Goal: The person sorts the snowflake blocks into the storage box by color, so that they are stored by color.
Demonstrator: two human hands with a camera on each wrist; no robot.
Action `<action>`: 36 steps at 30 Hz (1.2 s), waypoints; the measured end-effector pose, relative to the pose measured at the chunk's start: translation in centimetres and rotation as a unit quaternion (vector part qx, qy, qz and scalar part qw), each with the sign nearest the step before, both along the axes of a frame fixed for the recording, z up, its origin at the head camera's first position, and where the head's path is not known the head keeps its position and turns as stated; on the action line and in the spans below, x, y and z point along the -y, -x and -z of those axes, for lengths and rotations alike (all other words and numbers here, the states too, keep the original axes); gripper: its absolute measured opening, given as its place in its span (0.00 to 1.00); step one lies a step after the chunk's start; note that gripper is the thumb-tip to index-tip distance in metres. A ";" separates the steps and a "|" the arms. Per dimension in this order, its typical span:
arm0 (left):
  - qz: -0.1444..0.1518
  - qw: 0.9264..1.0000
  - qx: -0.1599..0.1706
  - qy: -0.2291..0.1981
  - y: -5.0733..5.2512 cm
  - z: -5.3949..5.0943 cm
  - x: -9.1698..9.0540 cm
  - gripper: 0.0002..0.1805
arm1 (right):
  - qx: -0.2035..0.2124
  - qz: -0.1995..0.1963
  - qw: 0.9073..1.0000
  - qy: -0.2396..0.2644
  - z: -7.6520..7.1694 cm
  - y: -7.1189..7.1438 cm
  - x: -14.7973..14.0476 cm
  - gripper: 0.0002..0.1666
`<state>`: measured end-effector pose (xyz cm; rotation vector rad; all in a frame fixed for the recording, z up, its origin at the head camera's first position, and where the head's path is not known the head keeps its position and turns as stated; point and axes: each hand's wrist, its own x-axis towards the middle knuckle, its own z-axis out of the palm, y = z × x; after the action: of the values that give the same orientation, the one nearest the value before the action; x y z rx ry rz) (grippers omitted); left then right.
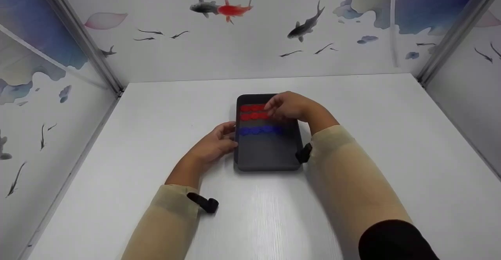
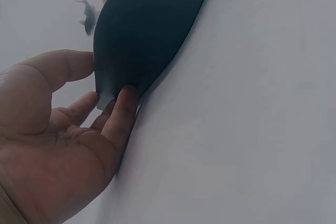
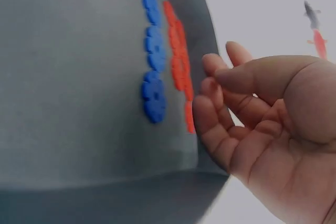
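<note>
A dark grey rectangular tray (image 1: 267, 154) stands on the white table. Inside it lie red flower-shaped plastic discs (image 1: 252, 116) in two rows and blue flower-shaped discs (image 3: 155, 95) in one row nearer the person. My left hand (image 1: 213, 144) touches the tray's left outer wall, its thumb and fingers lying against that side in the left wrist view. Over the tray's far right part is my right hand (image 1: 289, 106), beside the red rows. Its thumb and fingertips come close together, with no disc visible between them. Part of the red rows is hidden behind this hand in the head view.
White panels (image 1: 242, 56) printed with fish and petals surround the table (image 1: 117, 166) at the back and both sides. Metal posts (image 1: 84, 37) stand at the back corners. A dark strap end (image 1: 303, 153) on the right sleeve hangs by the tray's right rim.
</note>
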<state>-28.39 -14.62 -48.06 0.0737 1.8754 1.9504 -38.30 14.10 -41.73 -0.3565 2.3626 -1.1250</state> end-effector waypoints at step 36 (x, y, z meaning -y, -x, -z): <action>-0.001 1.000 0.007 0.002 -0.1 -0.2 0.2 0.43 | 0.012 0.075 0.996 0.042 1.5 -4.0 -13.6 0.24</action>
<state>-28.30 -14.82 -47.91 0.0571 1.8710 1.9444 -34.28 27.70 -43.28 -0.1954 2.3576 -1.2919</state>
